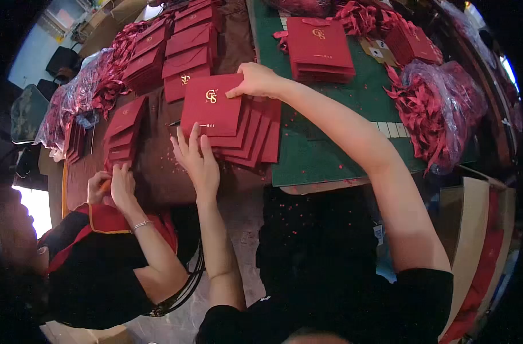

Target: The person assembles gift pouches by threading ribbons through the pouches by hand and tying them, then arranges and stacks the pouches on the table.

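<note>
A fanned pile of flat red paper bags, which look like gift bags, lies across the brown and green tables before me. The top red bag carries a gold emblem and a small line of print. My right hand grips its upper right corner, thumb on the front and fingers behind the edge. At its bottom edge is my left hand, palm up with fingers spread. The fingertips overlap the bag's lower edge; whether they touch it I cannot tell.
Stacks of red bags stand on the brown table and the green table. Plastic-wrapped red ribbons lie at right, more at far left. A co-worker's hands work at left beside me. Red scraps dot the tables.
</note>
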Available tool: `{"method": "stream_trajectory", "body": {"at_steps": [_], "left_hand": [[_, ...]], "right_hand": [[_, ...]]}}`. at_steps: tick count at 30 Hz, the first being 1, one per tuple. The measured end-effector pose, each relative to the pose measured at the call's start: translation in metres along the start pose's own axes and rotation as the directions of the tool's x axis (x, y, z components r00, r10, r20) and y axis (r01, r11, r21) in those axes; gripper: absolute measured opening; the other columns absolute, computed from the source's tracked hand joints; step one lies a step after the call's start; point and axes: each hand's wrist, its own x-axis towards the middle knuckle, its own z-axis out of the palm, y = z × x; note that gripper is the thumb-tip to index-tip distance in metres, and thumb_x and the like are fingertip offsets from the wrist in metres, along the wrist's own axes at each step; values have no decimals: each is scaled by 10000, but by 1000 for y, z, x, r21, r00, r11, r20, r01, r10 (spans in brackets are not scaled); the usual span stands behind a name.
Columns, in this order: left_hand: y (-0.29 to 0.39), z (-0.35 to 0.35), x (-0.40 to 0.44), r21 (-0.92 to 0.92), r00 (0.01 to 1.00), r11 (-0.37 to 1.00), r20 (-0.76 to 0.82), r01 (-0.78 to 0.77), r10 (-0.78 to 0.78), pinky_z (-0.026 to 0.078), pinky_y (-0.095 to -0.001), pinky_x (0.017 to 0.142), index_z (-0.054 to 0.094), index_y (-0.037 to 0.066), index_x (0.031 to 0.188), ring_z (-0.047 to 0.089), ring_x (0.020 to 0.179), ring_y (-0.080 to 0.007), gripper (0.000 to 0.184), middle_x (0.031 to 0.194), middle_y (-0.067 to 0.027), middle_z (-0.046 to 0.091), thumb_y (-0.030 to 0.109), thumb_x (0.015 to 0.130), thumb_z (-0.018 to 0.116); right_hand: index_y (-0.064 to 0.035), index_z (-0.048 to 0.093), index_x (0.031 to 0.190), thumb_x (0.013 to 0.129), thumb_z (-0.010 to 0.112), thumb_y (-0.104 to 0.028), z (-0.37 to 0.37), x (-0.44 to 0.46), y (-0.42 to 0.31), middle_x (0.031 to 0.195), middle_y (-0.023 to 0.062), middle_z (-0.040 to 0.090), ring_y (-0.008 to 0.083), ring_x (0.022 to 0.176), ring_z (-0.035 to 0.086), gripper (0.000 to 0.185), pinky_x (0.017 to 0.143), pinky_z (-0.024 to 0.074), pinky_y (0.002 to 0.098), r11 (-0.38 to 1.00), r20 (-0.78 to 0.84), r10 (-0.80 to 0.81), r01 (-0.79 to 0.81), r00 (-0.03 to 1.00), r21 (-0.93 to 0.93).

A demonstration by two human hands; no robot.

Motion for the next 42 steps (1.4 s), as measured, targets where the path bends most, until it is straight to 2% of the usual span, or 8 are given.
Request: {"method": "stream_trajectory", "body": {"at_steps": [8, 14, 19, 22, 26, 35, 37, 42], "left_hand": [[35, 23, -1, -385, 928, 877, -116, 287, -354, 393, -366, 996, 485, 25, 1301, 475, 1147, -278, 481, 1243, -163, 431, 84, 852, 649], [55, 38, -29, -313, 972, 937, -120, 154, -200, 342, -381, 1040, 548, 33, 1243, 420, 1213, -298, 406, 1312, -175, 396, 70, 848, 638], [76, 36, -43, -176, 945, 979, -289, 103, -151, 296, -410, 1084, 287, 28, 1426, 343, 1313, -299, 720, 1434, -198, 304, 116, 835, 689], [121, 5, -43, -864, 797, 240, 258, 443, -546, 402, -380, 1009, 314, 38, 1401, 461, 1214, -246, 700, 1360, -159, 417, 85, 824, 707], [144, -3, -49, -884, 989, 447, 99, 138, -109, 483, -324, 890, 428, 42, 1257, 601, 973, -202, 601, 1144, -95, 594, -54, 742, 723], [145, 48, -58, -610, 944, 763, 329, 214, -2, 372, -412, 1025, 353, 15, 1340, 467, 1204, -303, 681, 1288, -134, 490, 118, 796, 749], [153, 47, -64, -714, 957, 650, 279, 261, -77, 406, -426, 1009, 351, 26, 1353, 488, 1187, -285, 627, 1308, -130, 483, 84, 836, 701], [162, 30, -70, -888, 899, 264, 281, 377, -337, 459, -471, 971, 312, 69, 1415, 482, 1210, -307, 667, 1357, -142, 455, 80, 857, 677]], "right_hand": [[123, 552, 1159, 713, 783, -477, -43, -38, 3, 1219, 237, 553, 315, 1094, 565, 782, 828, 483, 443, 993, 434, 104, -68, 895, -98], [75, 309, 1398, 674, 820, -450, -74, -81, 0, 1486, 224, 272, 366, 1348, 315, 1030, 998, 371, 467, 936, 545, 231, -338, 806, 103], [47, 635, 1022, 693, 829, -195, -46, -129, 48, 942, 99, 670, 186, 856, 610, 452, 775, 468, 317, 743, 277, 13, -195, 961, 640], [17, 635, 1060, 742, 800, -187, -50, -187, 36, 969, 65, 676, 131, 870, 607, 413, 778, 487, 296, 664, -33, -30, 44, 999, 747], [-7, 581, 1173, 715, 824, -164, -61, -228, 47, 996, 64, 678, 153, 940, 626, 542, 862, 500, 335, 746, -154, -112, 185, 982, 640], [-90, 236, 1439, 709, 835, -201, -35, -225, 80, 1390, 127, 388, 236, 1294, 384, 950, 1070, 356, 388, 614, -323, -59, 289, 945, 734], [-75, 286, 1409, 736, 816, -224, -31, -216, 88, 1364, 121, 408, 241, 1272, 405, 870, 1059, 363, 393, 864, -503, -155, 363, 850, 348], [7, 520, 1171, 775, 785, -249, -44, -214, 54, 1029, 110, 634, 175, 984, 598, 541, 863, 479, 325, 671, -279, -4, 209, 960, 712]]}}
